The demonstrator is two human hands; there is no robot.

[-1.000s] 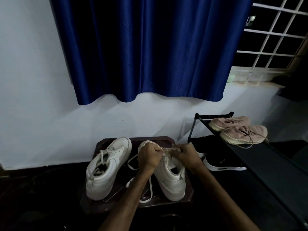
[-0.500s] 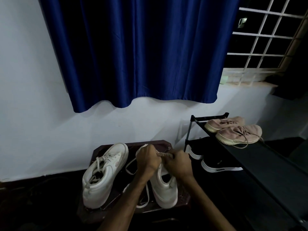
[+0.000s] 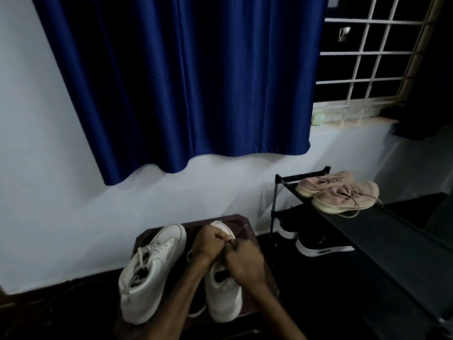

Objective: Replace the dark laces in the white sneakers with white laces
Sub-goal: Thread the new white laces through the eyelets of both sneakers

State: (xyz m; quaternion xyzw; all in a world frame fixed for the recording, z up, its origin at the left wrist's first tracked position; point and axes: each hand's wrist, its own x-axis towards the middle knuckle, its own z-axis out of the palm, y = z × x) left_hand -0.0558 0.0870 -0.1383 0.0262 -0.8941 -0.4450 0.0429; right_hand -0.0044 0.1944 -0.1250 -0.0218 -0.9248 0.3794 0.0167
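Observation:
Two white sneakers stand on a small dark stool (image 3: 247,228). The left sneaker (image 3: 149,273) carries a white lace through its eyelets. Over the right sneaker (image 3: 224,298), my left hand (image 3: 210,244) and my right hand (image 3: 242,261) meet above the eyelets, both with curled fingers pinching a white lace (image 3: 226,239). A loose loop of that white lace (image 3: 196,311) trails down beside the shoe onto the stool. My hands hide the eyelets of the right sneaker.
A black shoe rack (image 3: 367,244) stands to the right with a pair of pink sneakers (image 3: 343,196) on top and black shoes (image 3: 321,246) below. A blue curtain (image 3: 183,82) hangs on the white wall behind. A barred window (image 3: 367,60) is at upper right.
My hands have drawn closer together over the right sneaker, and my right hand now lies nearer its heel side. The view has tilted upward, so the shoes sit lower in the frame.

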